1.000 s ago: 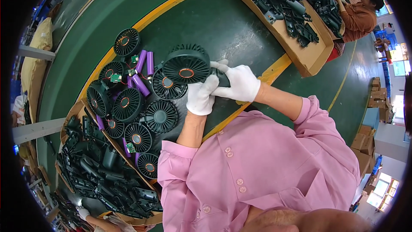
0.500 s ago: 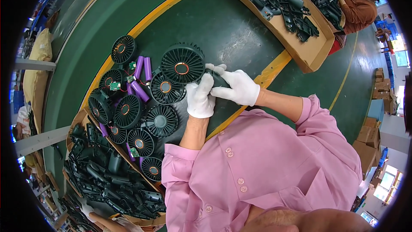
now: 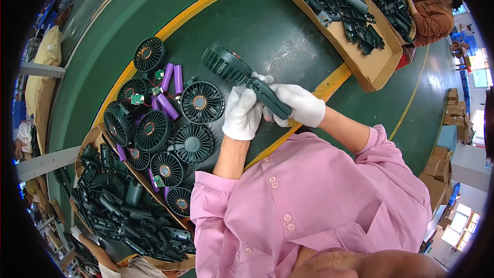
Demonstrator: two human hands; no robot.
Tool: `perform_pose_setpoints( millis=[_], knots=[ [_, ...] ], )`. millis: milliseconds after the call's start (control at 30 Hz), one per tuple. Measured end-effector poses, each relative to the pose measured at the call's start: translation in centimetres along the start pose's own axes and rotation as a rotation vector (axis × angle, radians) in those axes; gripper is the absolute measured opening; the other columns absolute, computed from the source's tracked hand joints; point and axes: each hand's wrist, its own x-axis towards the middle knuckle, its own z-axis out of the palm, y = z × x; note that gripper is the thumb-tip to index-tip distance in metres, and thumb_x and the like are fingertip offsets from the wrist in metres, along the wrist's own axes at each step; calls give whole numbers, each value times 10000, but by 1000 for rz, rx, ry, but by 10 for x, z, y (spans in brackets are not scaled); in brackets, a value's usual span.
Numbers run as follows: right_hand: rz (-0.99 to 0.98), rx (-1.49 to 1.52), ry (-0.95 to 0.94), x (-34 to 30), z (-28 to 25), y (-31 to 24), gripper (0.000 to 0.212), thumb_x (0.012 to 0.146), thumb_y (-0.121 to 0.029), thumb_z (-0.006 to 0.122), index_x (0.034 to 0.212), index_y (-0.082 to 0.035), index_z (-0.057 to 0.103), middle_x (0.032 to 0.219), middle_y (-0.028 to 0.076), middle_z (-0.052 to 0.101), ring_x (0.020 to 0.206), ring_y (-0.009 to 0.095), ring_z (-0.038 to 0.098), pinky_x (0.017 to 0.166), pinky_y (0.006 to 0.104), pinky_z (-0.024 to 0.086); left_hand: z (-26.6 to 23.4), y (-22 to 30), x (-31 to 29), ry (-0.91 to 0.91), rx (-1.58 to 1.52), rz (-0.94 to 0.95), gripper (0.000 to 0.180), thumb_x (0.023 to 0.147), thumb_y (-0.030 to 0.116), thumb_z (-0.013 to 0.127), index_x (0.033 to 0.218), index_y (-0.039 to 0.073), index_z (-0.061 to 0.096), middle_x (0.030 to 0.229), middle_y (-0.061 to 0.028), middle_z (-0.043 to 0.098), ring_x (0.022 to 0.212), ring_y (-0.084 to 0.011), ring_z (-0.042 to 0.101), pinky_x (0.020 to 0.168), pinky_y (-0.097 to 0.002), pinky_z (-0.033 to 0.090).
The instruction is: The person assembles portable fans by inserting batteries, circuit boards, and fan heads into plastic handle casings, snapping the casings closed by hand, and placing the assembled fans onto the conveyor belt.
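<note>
A dark green handheld fan [image 3: 226,65] is held up over the green work surface, its round head tilted to the upper left and its handle pointing down to the right. My left hand [image 3: 242,113], in a white glove, is closed around the fan near the neck. On the handle's other side my gloved right hand [image 3: 298,105] grips it, with some fingers hidden behind. Left of my left hand lies a loose fan head [image 3: 201,102] with a copper-coloured ring. Several more fan heads [image 3: 153,130] lie beyond it, among purple battery cells [image 3: 167,106] and a small green circuit board [image 3: 137,99].
At lower left a cardboard box [image 3: 145,179] holds a heap of dark plastic casing parts [image 3: 123,206]. Another cardboard tray [image 3: 378,67] with similar parts stands at upper right. A person in brown [image 3: 435,18] sits beyond it. Another person's gloved hand [image 3: 76,232] shows at lower left.
The held fan has turned from facing up to standing edge-on, so its handle now shows between my hands. My right hand has shifted slightly to the right along with it.
</note>
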Motion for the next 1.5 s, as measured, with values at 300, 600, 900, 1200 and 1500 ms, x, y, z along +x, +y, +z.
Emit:
perform_pose_setpoints(
  millis=[300, 600, 900, 1200, 1500],
  knots=[
    [-162, -1380, 353, -16, 21, -6, 490, 783, -293, 707, 1155, -26, 531, 807, 190, 655, 677, 350, 656, 614, 392, 530, 4, -13, -5, -48, 39, 53, 394, 828, 118, 704, 1158, 37, 505, 1119, -139, 582, 1156, -283, 507, 1026, -406, 397],
    [-126, -1481, 432, 0, 22, 4, 601, 777, -328, 698, 1285, -86, 486, 675, 146, 634, 586, 312, 648, 555, 389, 526, -1, -16, 0, 78, 220, 107, 409, 831, 258, 739, 1114, 58, 522, 1021, -76, 630, 1102, -276, 566, 971, -423, 455],
    [-100, -778, 258, -8, 5, -8, 350, 818, -328, 634, 939, 1, 624, 725, 114, 636, 575, 197, 597, 585, 315, 497, 2, -5, 4, -21, -127, -101, 629, 865, 539, 597, 1222, 30, 497, 1227, -167, 549, 1229, -308, 461, 1052, -453, 356],
    [108, -233, 131, -9, -13, 0, 342, 947, -306, 477, 1023, -3, 617, 802, 74, 651, 623, 88, 554, 584, 227, 454, 6, -4, 0, 96, 37, -93, 532, 911, 411, 593, 1240, 8, 485, 1229, -151, 554, 1141, -280, 534, 944, -379, 447],
    [-617, -507, 567, 30, 4, 0, 284, 961, -189, 440, 1020, 26, 618, 893, 101, 648, 868, 136, 592, 802, 272, 467, 17, -24, -7, 108, 1275, 268, 591, 746, 49, 701, 1304, -4, 513, 1377, -188, 467, 1222, -272, 516, 1014, -344, 417]
  ],
)
